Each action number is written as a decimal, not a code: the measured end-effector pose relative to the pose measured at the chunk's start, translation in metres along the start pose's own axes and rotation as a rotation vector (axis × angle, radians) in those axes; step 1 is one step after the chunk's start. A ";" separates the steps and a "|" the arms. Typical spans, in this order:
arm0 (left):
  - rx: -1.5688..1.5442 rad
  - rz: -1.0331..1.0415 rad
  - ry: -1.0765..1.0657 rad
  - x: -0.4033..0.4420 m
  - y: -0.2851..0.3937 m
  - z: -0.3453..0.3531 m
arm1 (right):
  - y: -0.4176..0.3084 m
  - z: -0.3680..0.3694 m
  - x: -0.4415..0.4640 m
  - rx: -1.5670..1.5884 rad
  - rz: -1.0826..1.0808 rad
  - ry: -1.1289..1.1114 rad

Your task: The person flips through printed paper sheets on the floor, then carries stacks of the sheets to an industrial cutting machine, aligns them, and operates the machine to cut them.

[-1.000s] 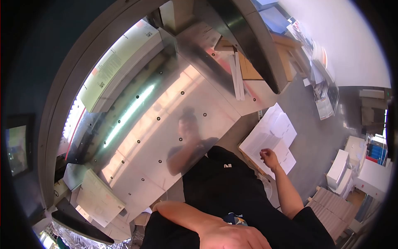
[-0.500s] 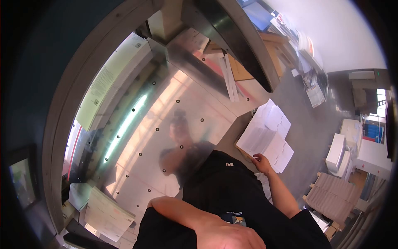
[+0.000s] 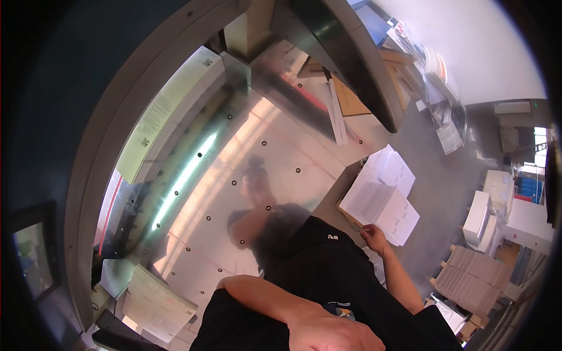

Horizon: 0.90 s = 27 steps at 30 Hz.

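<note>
My right hand is at the lower left edge of a stack of white printed sheets, its thumb and fingers pressed together. What they pinch is too small to make out. The sheets lie partly fanned, with a thin brown edge under them. My left arm is bent across my chest, and my left hand is close to the camera at the bottom edge, its fingers hidden. A shiny metal table with small round dots is beside me, showing a person's reflection.
A pale green printed stack lies at the machine's back, another pale stack at lower left. A dark machine arm overhangs the table's far end. Brown boards are piled at right, near white boxes.
My right hand has moved from over the sheets down to the stack's lower edge, its fingers closing together there. My left hand stays near the camera. The view has shifted slightly.
</note>
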<state>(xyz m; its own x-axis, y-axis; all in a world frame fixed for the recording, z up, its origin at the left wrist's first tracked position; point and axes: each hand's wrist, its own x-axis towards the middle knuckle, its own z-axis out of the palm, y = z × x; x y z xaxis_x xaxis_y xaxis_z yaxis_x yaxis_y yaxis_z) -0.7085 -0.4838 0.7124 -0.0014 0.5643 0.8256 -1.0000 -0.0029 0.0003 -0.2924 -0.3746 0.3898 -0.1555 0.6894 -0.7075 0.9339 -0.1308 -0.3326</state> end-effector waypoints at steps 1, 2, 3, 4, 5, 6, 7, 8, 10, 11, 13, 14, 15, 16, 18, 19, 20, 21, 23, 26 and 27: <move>-0.004 0.017 -0.008 -0.002 -0.003 0.002 | -0.015 -0.001 -0.002 0.009 -0.022 0.004; -0.009 0.035 -0.017 -0.004 -0.004 0.003 | -0.028 -0.003 -0.005 0.010 -0.028 -0.001; -0.019 0.027 -0.042 -0.004 -0.004 0.001 | -0.036 -0.004 -0.006 0.042 -0.020 -0.006; -0.013 0.027 -0.039 -0.006 -0.004 0.002 | -0.045 -0.003 -0.008 0.072 -0.010 -0.013; -0.019 0.020 -0.057 -0.008 -0.005 0.002 | -0.046 0.000 -0.007 0.070 -0.013 -0.018; -0.023 0.013 -0.075 -0.009 -0.004 0.002 | -0.046 0.001 -0.007 0.070 -0.017 -0.024; -0.017 0.013 -0.073 -0.011 -0.003 0.003 | -0.047 0.002 -0.006 0.070 -0.021 -0.028; -0.026 -0.029 -0.084 -0.012 -0.001 0.003 | -0.044 0.004 -0.005 0.070 -0.026 -0.032; -0.031 -0.070 -0.094 -0.015 0.002 0.003 | -0.036 0.008 -0.005 0.029 -0.017 -0.034; -0.033 -0.091 -0.102 -0.016 0.002 0.003 | -0.032 0.009 -0.006 0.027 -0.018 -0.035; -0.039 -0.109 -0.110 -0.019 0.002 0.002 | -0.021 0.011 -0.008 -0.030 -0.024 -0.040; -0.079 -0.103 -0.083 -0.020 0.004 0.002 | -0.019 0.011 -0.010 -0.029 -0.020 -0.034; -0.122 -0.100 -0.057 -0.020 0.007 0.000 | -0.016 0.011 -0.012 -0.026 -0.005 -0.032; -0.162 -0.073 -0.047 -0.021 0.010 -0.002 | -0.014 0.012 -0.013 -0.020 0.011 -0.028; -0.261 -0.018 0.036 -0.020 0.021 -0.001 | -0.007 0.015 -0.012 -0.020 0.009 -0.011; -0.263 0.038 0.040 -0.017 0.023 -0.002 | -0.001 0.015 -0.013 -0.029 0.003 -0.007; -0.267 0.096 0.047 -0.012 0.026 -0.003 | -0.002 0.014 -0.016 -0.022 0.021 0.009; -0.247 0.093 0.067 -0.009 0.029 -0.002 | -0.006 0.014 -0.018 -0.041 0.029 0.009; -0.204 0.126 0.098 -0.005 0.029 -0.002 | -0.017 0.011 -0.021 -0.009 0.043 -0.020; -0.189 0.160 0.103 -0.001 0.023 -0.005 | -0.022 0.011 -0.024 -0.010 0.035 -0.006; -0.174 0.177 0.110 0.000 0.020 -0.006 | -0.023 0.009 -0.024 0.001 0.049 0.012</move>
<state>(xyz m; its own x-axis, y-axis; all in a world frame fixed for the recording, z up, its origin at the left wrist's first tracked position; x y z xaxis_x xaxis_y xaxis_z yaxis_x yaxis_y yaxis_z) -0.7286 -0.4791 0.7096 -0.1674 0.6541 0.7376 -0.9695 0.0265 -0.2436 -0.3127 -0.3947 0.4086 -0.1058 0.6906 -0.7155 0.9400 -0.1652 -0.2984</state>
